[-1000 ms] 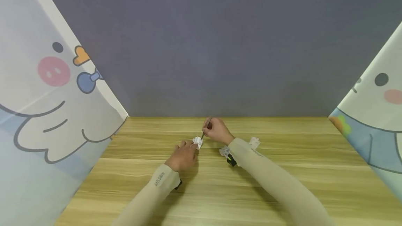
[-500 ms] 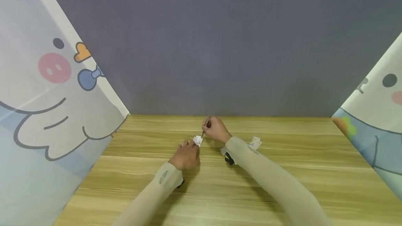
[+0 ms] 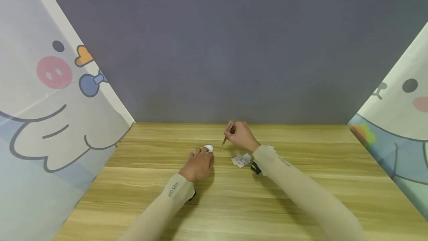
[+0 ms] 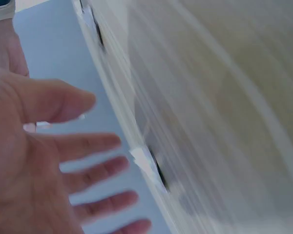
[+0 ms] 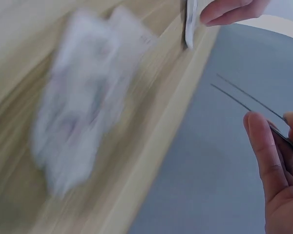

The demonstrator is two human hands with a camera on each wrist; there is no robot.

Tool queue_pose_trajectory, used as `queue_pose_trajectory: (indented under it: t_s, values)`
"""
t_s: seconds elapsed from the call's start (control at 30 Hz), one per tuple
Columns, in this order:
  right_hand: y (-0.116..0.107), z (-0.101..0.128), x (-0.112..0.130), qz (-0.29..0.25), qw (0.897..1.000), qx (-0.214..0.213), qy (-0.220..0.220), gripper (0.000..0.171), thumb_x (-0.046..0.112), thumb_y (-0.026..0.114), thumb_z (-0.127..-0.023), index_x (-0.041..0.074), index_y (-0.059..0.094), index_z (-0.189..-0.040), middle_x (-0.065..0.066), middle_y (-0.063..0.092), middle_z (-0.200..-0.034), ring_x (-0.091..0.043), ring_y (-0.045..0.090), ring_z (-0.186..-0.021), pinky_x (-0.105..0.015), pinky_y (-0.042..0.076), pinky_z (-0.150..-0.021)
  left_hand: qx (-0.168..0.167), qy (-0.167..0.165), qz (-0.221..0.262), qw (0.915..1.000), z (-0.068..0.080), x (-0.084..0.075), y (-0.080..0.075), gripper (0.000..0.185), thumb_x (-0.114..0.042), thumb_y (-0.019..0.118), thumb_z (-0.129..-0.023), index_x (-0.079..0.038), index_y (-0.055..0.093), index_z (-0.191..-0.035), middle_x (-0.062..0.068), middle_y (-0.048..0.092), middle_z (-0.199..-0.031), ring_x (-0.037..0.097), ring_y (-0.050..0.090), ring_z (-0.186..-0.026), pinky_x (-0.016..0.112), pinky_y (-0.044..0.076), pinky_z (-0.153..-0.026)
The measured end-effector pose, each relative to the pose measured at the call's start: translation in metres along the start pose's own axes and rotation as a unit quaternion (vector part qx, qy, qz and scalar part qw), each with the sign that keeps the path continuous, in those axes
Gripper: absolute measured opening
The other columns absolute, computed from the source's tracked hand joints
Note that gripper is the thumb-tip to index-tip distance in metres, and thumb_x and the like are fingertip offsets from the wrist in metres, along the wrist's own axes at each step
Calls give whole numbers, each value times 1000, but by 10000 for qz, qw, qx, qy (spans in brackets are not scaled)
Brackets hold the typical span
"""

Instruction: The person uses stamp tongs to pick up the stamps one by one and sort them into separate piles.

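Observation:
My right hand pinches a pair of thin dark tweezers between thumb and fingers. In the right wrist view, the two prongs of the tweezers stand apart with nothing between their tips. My left hand lies low over the table, its fingertips right at a small stack of white paper pieces. Its fingers look straight and spread in the left wrist view. A second pile of printed paper pieces lies below the right wrist, blurred in the right wrist view.
The wood-grain table runs back to a dark grey wall. More white paper shows beside the right sleeve, which covers part of it. Cartoon-printed panels stand at both sides.
My right hand has moved right with the tweezers, and their tips have come away from the small white stack. The printed pile by the right wrist is more exposed. The left hand stays at the stack.

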State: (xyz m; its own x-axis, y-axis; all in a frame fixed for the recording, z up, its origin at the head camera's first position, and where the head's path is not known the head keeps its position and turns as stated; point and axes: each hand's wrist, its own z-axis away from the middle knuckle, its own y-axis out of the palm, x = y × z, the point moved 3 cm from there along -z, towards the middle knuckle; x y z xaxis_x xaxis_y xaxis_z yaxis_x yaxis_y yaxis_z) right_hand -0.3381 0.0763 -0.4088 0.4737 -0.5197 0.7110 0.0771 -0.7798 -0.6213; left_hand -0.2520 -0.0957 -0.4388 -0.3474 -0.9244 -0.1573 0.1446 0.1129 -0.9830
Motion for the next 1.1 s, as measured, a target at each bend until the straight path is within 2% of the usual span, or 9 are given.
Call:
queue_pose_trajectory:
  t_s: [0.2,0.33,0.47,0.7,0.93,1.1]
  values:
    - [-32,30,-22,252,9997,16,64,10,13,65,-87,17,61,-79,4,60,-74,-13,58,-67,-32,48,-65,52,894,158,9959,-3,-25,2,40,-24,48,-99,-9,50,-137,7,41,-142,30,33,-129,59,31,-99]
    - [-47,46,-37,265,9996,-74,5,11,10,67,-86,15,62,-78,4,61,-74,-12,59,-66,-31,51,-63,161,1268,12,9918,-6,-43,6,37,-24,48,-100,-15,51,-136,4,41,-143,26,35,-127,56,34,-98]
    - [-55,56,-45,339,9991,-245,-4,13,7,69,-83,14,62,-75,5,61,-70,-10,60,-63,-29,51,-60,265,1482,-83,9886,-11,-59,9,36,-23,48,-100,-18,53,-135,1,42,-142,24,38,-126,53,35,-97]
    - [-51,64,-51,150,9996,-106,214,12,7,68,-85,14,63,-77,3,61,-74,-10,61,-66,-28,52,-62,512,1363,-280,9889,-19,-70,15,36,-25,48,-100,-20,54,-135,-2,44,-138,22,38,-125,52,34,-99]
    - [-52,64,-43,227,9992,-305,87,12,7,69,-84,15,63,-76,4,61,-71,-10,60,-64,-29,51,-60,536,1277,-332,9898,-20,-74,15,36,-23,49,-98,-20,55,-134,0,45,-137,22,39,-122,52,34,-99]
    - [-51,66,-37,155,9997,-184,-50,11,4,66,-85,13,63,-79,3,62,-73,-10,62,-66,-27,52,-60,604,1215,-299,9903,-19,-76,14,38,-23,50,-98,-19,53,-135,0,44,-139,23,38,-124,52,33,-100]
